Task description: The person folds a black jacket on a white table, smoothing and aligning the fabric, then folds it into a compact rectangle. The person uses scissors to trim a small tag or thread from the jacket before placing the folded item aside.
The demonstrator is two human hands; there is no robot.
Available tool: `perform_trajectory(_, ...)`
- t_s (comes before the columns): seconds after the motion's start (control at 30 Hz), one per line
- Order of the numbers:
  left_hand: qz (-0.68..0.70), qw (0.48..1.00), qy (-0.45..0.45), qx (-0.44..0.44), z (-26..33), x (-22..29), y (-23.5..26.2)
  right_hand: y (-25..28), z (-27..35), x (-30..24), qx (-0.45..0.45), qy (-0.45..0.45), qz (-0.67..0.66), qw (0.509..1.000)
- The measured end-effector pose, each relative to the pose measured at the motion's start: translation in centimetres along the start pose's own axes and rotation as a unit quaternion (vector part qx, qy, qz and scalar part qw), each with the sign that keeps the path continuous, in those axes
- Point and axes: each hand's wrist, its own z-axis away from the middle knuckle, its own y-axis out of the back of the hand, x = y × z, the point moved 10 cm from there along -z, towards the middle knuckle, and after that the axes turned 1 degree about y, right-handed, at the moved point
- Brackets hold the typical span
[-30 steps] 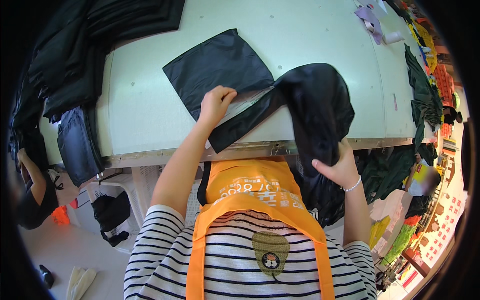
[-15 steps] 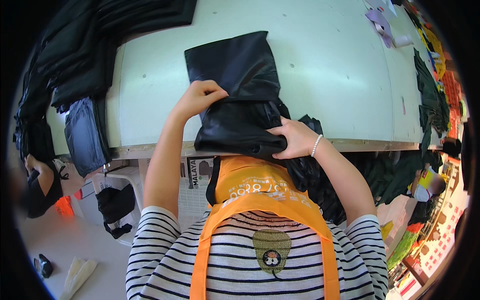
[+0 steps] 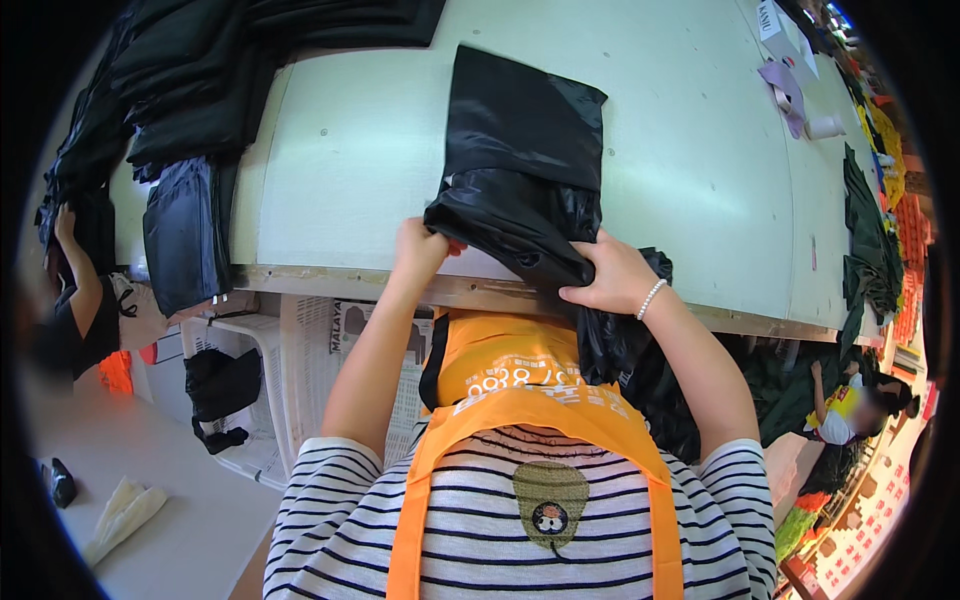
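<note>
A folded piece of shiny black cloth [image 3: 525, 120] lies on the pale green table [image 3: 350, 195], its flat far part pointing away from me. The near part is bunched into folds and hangs past the table's front edge on the right. My left hand [image 3: 424, 248] pinches the near left corner, its fingertips partly under the cloth. With thumb on top, my right hand [image 3: 615, 275] grips the folds at the right, beside the hanging end. I cannot make out which garment it is.
Stacks of folded black cloth [image 3: 190, 70] cover the table's far left, with one pile [image 3: 185, 235] overhanging the edge. At the right lie dark green cloth [image 3: 868, 240], a purple scrap [image 3: 783, 95] and a white box [image 3: 788, 40]. A white crate [image 3: 265, 390] stands below; another person's arm [image 3: 85, 265] shows at left.
The cloth has turned slightly clockwise on the table and its near left part is lifted. My left hand has moved from the fold's top down to the near corner.
</note>
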Motion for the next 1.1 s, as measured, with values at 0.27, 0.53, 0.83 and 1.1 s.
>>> perform_trajectory(0.27, -0.370, 0.871, -0.294, 0.135, 9.2, 10.8, -4.3, 1.5, 0.0, 0.5, 0.050, -0.033, 0.046, 0.997)
perform_trajectory(0.53, -0.449, 0.805, -0.169, -0.348, 11.8, 5.3, -14.0, 0.5, -1.8, -0.2, 0.138, 0.007, 0.049, 0.989)
perform_trajectory(0.83, -0.513, 0.729, -0.452, 0.030, 3.6, 22.5, -16.2, -0.2, -1.3, -5.6, 0.049, 0.037, 0.214, 0.975)
perform_trajectory(1.1, -0.300, 0.715, -0.622, -0.109, 16.3, 22.6, -15.2, 3.0, 1.6, -0.7, 0.318, 0.083, 0.042, 0.944)
